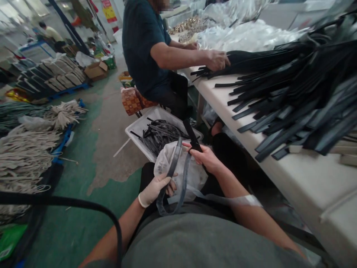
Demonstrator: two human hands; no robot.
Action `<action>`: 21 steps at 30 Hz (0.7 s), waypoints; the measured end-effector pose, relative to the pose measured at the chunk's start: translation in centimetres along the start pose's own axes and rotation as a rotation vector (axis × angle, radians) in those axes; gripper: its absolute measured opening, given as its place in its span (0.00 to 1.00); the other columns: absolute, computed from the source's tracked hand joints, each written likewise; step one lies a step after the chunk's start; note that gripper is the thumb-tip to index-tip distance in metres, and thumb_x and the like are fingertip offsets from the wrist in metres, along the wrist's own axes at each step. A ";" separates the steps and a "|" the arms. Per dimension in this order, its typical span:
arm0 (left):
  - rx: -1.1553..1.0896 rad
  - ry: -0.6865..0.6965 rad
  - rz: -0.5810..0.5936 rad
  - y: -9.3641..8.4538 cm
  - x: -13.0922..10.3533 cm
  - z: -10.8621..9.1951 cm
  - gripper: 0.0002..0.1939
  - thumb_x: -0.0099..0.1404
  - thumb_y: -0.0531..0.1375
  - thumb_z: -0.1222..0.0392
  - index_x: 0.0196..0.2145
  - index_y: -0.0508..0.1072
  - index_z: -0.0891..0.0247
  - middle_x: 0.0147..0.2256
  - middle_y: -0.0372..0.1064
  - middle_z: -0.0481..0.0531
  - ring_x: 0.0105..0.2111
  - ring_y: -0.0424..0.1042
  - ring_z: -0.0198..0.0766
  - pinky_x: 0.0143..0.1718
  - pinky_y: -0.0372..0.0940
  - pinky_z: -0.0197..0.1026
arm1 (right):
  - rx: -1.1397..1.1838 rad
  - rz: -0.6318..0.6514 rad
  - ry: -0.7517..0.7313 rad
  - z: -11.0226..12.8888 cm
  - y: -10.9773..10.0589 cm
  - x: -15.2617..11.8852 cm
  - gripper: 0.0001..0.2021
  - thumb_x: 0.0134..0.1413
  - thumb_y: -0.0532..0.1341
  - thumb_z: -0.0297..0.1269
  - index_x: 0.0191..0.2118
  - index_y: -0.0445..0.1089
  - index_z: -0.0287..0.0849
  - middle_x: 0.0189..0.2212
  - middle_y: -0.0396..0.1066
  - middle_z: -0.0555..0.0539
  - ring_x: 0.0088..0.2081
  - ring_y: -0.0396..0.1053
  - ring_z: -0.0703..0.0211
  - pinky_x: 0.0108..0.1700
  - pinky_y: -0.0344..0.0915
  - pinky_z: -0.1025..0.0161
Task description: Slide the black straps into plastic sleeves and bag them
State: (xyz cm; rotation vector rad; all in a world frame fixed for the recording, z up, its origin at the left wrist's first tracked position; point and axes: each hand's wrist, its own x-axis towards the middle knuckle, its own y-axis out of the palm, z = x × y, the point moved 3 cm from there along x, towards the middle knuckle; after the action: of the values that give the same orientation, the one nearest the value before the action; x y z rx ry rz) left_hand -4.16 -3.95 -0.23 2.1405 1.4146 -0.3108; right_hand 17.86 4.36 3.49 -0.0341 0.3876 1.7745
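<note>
My left hand (157,189), in a pale glove with bare fingertips, pinches a dark, shiny strap (184,182) between thumb and fingers. The strap hangs in a loop over my lap and rises toward my right hand (208,158). In that bare hand, closed fingers grip a black strap end (190,134) that points up and away. Whether both belong to one strap cannot be made out. Beneath my hands a whitish plastic bag (167,158) lies across my lap. Just beyond it stands a white bin (136,130) holding tangled dark straps (160,134).
On the right, a white table (301,182) carries a large pile of black straps (292,85). A seated co-worker (147,48) touches the pile's far end. Clear plastic bags (251,35) lie behind it. Bundles of pale cords (30,152) lie at left.
</note>
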 end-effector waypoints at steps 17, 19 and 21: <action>0.534 0.158 -0.029 5.2 2.4 -3.4 0.18 0.64 0.58 0.47 0.32 0.78 0.65 0.32 0.75 0.53 0.36 0.71 0.40 0.42 0.63 0.40 | -0.157 0.002 -0.196 2.5 2.1 -2.1 0.10 0.47 0.68 0.43 0.32 0.80 0.43 0.27 0.76 0.47 0.24 0.67 0.61 0.25 0.61 0.65; 0.498 0.093 0.033 5.0 1.8 -2.0 0.19 0.61 0.60 0.44 0.31 0.77 0.65 0.30 0.74 0.52 0.31 0.70 0.37 0.35 0.63 0.38 | -0.141 -0.117 -0.211 3.3 0.6 -2.3 0.11 0.47 0.68 0.43 0.33 0.80 0.42 0.31 0.78 0.46 0.23 0.65 0.64 0.23 0.59 0.66; 0.326 0.036 0.064 3.8 1.2 -1.0 0.25 0.59 0.61 0.38 0.31 0.76 0.66 0.28 0.73 0.53 0.26 0.69 0.36 0.30 0.63 0.38 | -0.084 -0.184 -0.187 3.7 -0.9 -2.3 0.12 0.47 0.68 0.44 0.34 0.79 0.41 0.34 0.79 0.44 0.18 0.57 0.70 0.18 0.51 0.67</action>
State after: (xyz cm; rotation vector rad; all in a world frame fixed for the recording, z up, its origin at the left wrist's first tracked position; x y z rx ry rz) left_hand -0.34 -3.54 1.25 2.4572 1.3886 -0.5096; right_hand 19.94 3.41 7.28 0.0351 0.1690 1.5957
